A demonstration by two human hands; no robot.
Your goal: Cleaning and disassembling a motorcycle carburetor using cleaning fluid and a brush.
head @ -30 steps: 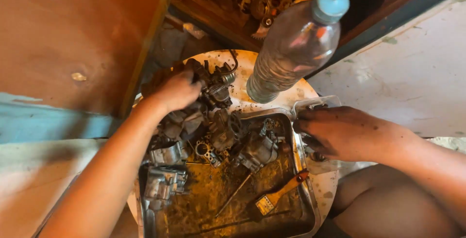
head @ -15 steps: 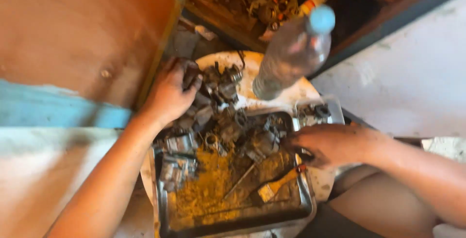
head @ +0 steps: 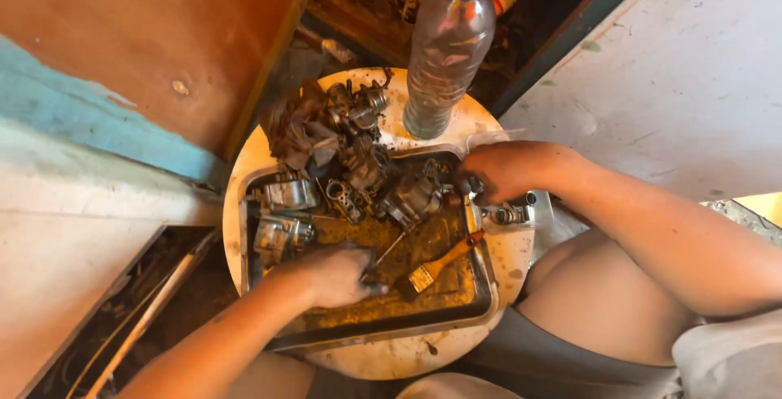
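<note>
Left hand (head: 330, 275) has dropped from the far parts pile to the near tray (head: 481, 285), fingers curled on a small tool. Right hand (head: 509, 169) grips a small part at the tray's right rim; brush (head: 432, 269) lies between, so cleaning seems underway.

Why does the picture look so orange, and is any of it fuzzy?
Head view: warm, yellowish light tints the round white table and the wooden panel; the clear plastic bottle catches a soft shine; the left hand in the metal tray is slightly smeared by motion; the right hand and paintbrush look sharper; the gap at lower left is in deep shadow.
</note>
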